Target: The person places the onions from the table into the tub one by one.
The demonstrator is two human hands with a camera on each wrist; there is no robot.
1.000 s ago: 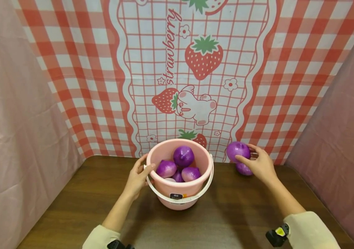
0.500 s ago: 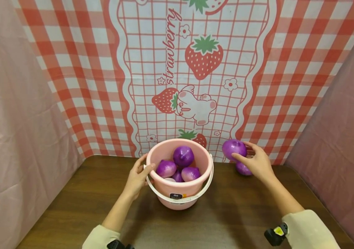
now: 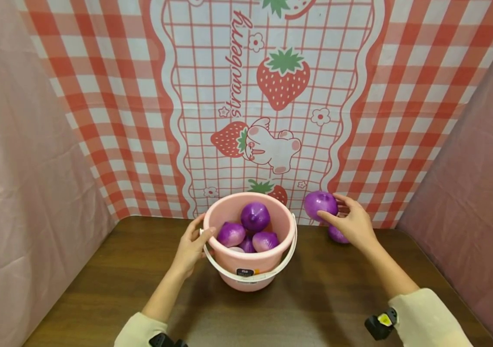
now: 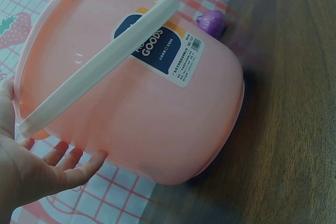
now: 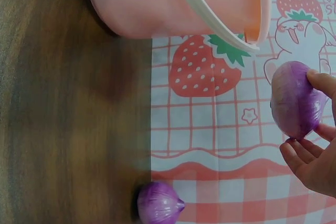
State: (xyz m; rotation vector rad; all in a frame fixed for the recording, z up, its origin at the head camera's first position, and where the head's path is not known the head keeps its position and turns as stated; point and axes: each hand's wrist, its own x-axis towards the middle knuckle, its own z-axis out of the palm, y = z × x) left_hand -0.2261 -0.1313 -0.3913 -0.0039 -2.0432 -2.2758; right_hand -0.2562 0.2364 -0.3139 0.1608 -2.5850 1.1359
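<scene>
A pink bucket [image 3: 246, 264] with a white handle [image 3: 290, 255] hanging down its front stands on the table. Inside it lie several purple onions [image 3: 255, 217]. My left hand [image 3: 191, 249] holds the bucket's left side, thumb over the rim and fingers against the outer wall, as the left wrist view also shows. To the right of the bucket, my right hand [image 3: 354, 222] pinches a purple onion [image 5: 297, 100] between thumb and fingers, raised above the table. Another onion [image 5: 159, 204] sits on the table below and behind that hand, partly hidden in the head view.
A dark wooden table [image 3: 142, 250] carries the bucket. Behind it hangs a red-and-white checked cloth [image 3: 406, 96] printed with strawberries. Pink curtains [image 3: 33, 168] close off the left and right sides.
My right hand has moved a little left and up with the onion, towards the bucket, and away from the onion on the table. The left hand and bucket have stayed put.
</scene>
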